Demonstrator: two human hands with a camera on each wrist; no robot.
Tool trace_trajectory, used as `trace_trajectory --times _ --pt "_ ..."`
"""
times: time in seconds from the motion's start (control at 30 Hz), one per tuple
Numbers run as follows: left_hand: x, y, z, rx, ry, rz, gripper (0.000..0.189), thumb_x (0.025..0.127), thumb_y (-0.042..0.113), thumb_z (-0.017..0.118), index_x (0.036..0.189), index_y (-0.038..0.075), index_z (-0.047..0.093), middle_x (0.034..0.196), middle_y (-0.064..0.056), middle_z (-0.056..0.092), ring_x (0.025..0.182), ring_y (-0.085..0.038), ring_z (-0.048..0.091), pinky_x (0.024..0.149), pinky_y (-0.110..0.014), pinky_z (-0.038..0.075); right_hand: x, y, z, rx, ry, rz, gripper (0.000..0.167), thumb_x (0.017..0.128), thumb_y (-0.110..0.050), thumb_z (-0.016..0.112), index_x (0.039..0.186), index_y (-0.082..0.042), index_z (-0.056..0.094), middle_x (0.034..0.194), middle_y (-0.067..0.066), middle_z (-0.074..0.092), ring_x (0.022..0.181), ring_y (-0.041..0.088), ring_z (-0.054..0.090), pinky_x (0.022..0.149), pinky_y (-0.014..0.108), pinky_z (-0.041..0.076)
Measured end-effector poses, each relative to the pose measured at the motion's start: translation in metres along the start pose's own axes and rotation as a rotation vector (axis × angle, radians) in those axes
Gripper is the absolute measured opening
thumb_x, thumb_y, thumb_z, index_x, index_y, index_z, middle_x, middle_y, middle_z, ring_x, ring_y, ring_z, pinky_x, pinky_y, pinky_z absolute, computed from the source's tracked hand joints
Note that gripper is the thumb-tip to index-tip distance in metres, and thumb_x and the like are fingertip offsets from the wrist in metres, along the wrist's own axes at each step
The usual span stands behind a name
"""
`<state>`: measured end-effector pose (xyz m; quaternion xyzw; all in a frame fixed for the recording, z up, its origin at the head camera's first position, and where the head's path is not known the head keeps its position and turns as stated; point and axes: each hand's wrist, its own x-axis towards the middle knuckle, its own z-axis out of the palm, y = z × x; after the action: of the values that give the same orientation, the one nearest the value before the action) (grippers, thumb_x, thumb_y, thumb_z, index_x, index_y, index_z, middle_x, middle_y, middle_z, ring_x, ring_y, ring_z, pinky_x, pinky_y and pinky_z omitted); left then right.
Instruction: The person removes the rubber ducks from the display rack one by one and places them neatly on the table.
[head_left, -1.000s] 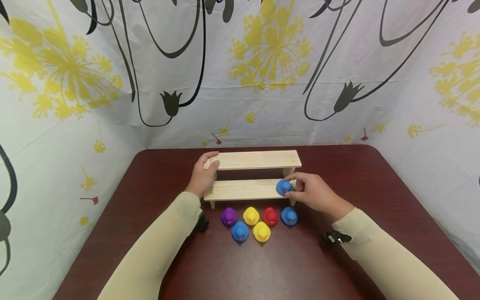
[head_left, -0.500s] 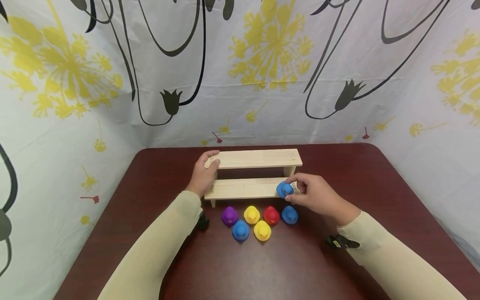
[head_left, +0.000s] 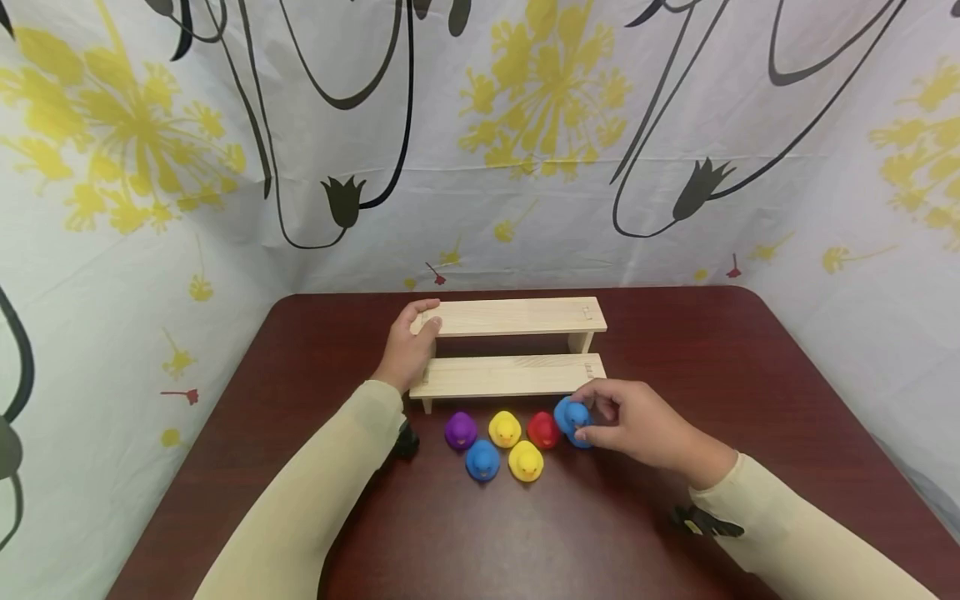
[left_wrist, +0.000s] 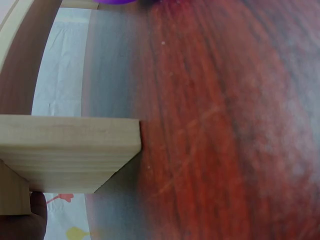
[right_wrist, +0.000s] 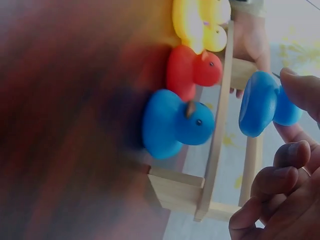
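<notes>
My right hand (head_left: 647, 427) pinches a blue rubber duck (right_wrist: 259, 104) between thumb and fingers, lifted off the table. Below it another blue duck (right_wrist: 162, 125) sits on the table, partly covered in the head view. My left hand (head_left: 405, 352) grips the left end of a two-step wooden stand (head_left: 513, 318), its thumb over the upper board. The lower board (head_left: 502, 377) bears no duck. In front of the stand sit a purple duck (head_left: 461, 430), a red duck (head_left: 543, 430), two yellow ducks (head_left: 526, 461) and one more blue duck (head_left: 482, 460).
The dark red-brown table (head_left: 517, 542) has rounded far corners. A white cloth (head_left: 555, 225) printed with flowers hangs behind it and along both sides. Dark wrist devices show at both cuffs, such as the right wrist device (head_left: 708, 522).
My right hand has lifted the blue duck from the right end of the lower board and brought it towards me, above the other blue duck. The left hand keeps its place on the stand.
</notes>
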<state>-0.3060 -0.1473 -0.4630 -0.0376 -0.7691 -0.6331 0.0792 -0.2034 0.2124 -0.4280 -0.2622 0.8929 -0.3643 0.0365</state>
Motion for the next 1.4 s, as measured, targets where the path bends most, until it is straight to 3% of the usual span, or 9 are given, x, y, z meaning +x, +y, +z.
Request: trace_trajectory --times 0.53,0.87,1.17,1.4 --pt "-0.001 0.001 0.000 0.021 0.006 0.006 0.037 0.108 0.025 0.059 0.143 0.014 0.060 0.159 -0.007 0.048 0.147 -0.024 0.041 0.125 -0.049 0.029 -0.021 0.002 0.013 0.022 -0.096 0.031 0.034 0.083 -0.027 0.092 0.111 -0.022 0.073 0.069 -0.009 0.049 0.063 0.006 0.048 0.056 0.024 0.044" --pt "0.000 0.000 0.000 0.005 0.003 -0.002 0.034 0.108 0.026 0.059 0.141 0.018 0.061 0.155 -0.007 0.052 0.143 -0.023 0.045 0.124 -0.047 0.031 -0.025 0.003 0.020 0.007 -0.116 0.059 0.036 0.082 -0.027 0.093 0.112 -0.020 0.074 0.066 -0.010 0.048 0.060 0.005 0.047 0.054 0.024 0.044" --pt "0.001 -0.001 0.000 0.013 0.004 0.005 0.037 0.108 0.025 0.059 0.143 0.015 0.060 0.158 -0.007 0.049 0.146 -0.024 0.042 0.125 -0.048 0.029 -0.025 0.006 0.023 -0.001 -0.167 0.110 0.040 0.082 -0.030 0.092 0.115 -0.018 0.073 0.065 -0.009 0.048 0.058 0.007 0.047 0.052 0.024 0.040" --pt "0.001 -0.001 0.000 0.008 0.010 0.009 0.038 0.107 0.024 0.060 0.143 0.014 0.060 0.159 -0.007 0.048 0.146 -0.024 0.041 0.125 -0.048 0.028 -0.024 0.008 0.027 0.000 -0.169 0.085 0.037 0.082 -0.029 0.092 0.112 -0.020 0.073 0.063 -0.011 0.046 0.057 0.005 0.046 0.053 0.023 0.041"
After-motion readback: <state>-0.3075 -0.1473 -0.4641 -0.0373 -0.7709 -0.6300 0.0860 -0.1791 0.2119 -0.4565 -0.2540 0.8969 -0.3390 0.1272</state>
